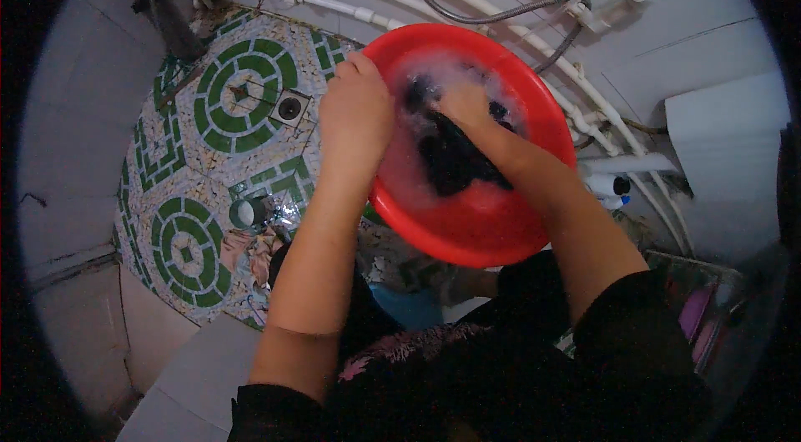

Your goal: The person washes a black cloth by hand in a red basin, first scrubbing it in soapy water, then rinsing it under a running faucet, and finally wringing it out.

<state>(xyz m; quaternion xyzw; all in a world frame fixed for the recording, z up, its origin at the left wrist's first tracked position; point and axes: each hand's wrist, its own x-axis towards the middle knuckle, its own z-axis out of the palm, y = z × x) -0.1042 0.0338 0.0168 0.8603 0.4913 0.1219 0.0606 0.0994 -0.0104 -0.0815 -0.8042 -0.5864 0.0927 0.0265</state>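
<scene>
A large red basin (501, 229) stands before me with soapy water and white foam inside. Dark, wet cloth (455, 163) lies bunched in it, partly under the suds. At the basin's left rim is my left hand (357, 104), its fingers curled round the edge and the fingertips mostly out of sight. My right hand (465, 104) reaches down into the foam and closes on the dark cloth near the middle. Foam and cloth cover most of the right fingers.
White pipes (334, 4) and a flexible metal hose (492, 18) run along the far wall. A floor drain (289, 108) sits in the green-patterned floor. Crumpled cloth and plastic (254, 254) lie left of my legs. A white bottle (607, 185) stands right of the basin.
</scene>
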